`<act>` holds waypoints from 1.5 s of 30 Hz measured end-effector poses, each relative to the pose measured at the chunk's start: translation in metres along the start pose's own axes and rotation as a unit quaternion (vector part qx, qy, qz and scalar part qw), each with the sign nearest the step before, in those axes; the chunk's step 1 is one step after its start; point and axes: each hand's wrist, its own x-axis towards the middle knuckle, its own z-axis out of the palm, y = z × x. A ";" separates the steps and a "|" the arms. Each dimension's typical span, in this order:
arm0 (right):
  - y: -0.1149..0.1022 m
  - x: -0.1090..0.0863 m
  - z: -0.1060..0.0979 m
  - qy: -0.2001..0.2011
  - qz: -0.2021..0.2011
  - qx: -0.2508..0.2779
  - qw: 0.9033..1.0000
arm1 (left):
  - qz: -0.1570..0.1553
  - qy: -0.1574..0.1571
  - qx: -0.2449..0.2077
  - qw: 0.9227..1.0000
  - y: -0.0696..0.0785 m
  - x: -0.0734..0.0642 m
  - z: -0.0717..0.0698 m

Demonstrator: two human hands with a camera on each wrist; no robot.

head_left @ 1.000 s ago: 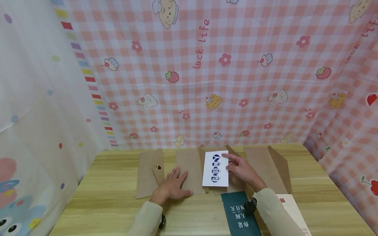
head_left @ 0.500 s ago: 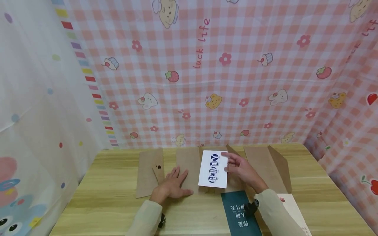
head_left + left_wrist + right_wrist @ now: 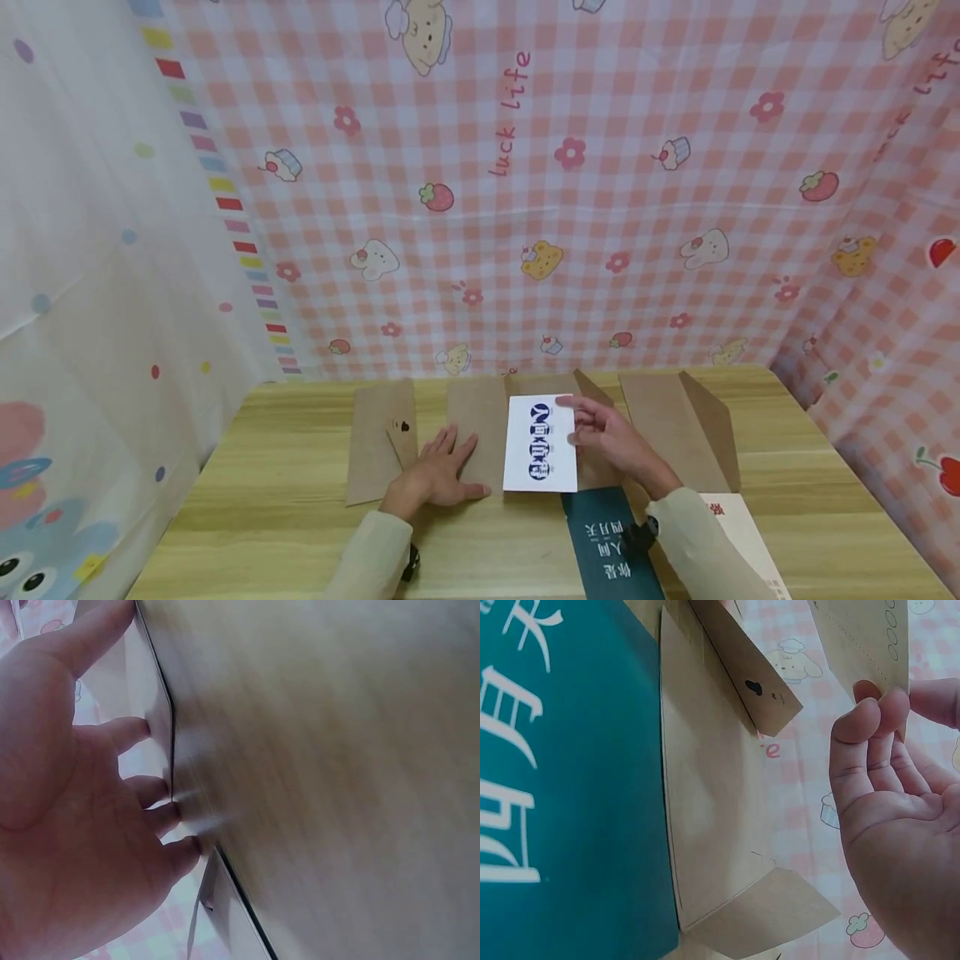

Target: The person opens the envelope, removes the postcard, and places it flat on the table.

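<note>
My right hand (image 3: 615, 437) pinches a white postcard (image 3: 522, 467) with dark blue characters by its right edge. It is above the brown paper envelopes. In the right wrist view, the back of the postcard (image 3: 866, 645) carries a row of ovals and a dotted line. An envelope (image 3: 592, 473) with a raised flap lies partly hidden behind the card. My left hand (image 3: 442, 479) rests with fingers spread, fingertips on another brown envelope (image 3: 475, 400) and thumb at its near edge. Left of it is an envelope (image 3: 367, 442) whose flap has a small black print.
To the right lies a brown envelope (image 3: 663, 425) with its flap folded out. Nearer me are a teal postcard (image 3: 596, 554) with white characters, partly beneath the right wrist, and a cream card (image 3: 742, 533) beside the sleeve. A checked curtain (image 3: 480, 208) hangs behind the wooden table (image 3: 255, 500).
The postcard has shifted slightly left and toward me, its near edge now lower in the head view. My right hand moved a little with it; the left hand stayed put.
</note>
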 end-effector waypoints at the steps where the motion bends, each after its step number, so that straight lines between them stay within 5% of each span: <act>1: 0.000 -0.001 0.001 -0.001 0.001 0.000 1.000 | -0.001 0.000 -0.001 1.000 0.000 0.000 0.000; 12: 0.000 -0.011 0.009 0.003 0.007 -0.009 1.000 | -0.006 -0.002 0.002 1.000 -0.001 0.001 0.001; 45: 0.006 -0.023 0.017 -0.092 -0.036 0.019 0.995 | 0.002 0.002 0.010 1.000 -0.002 0.003 0.004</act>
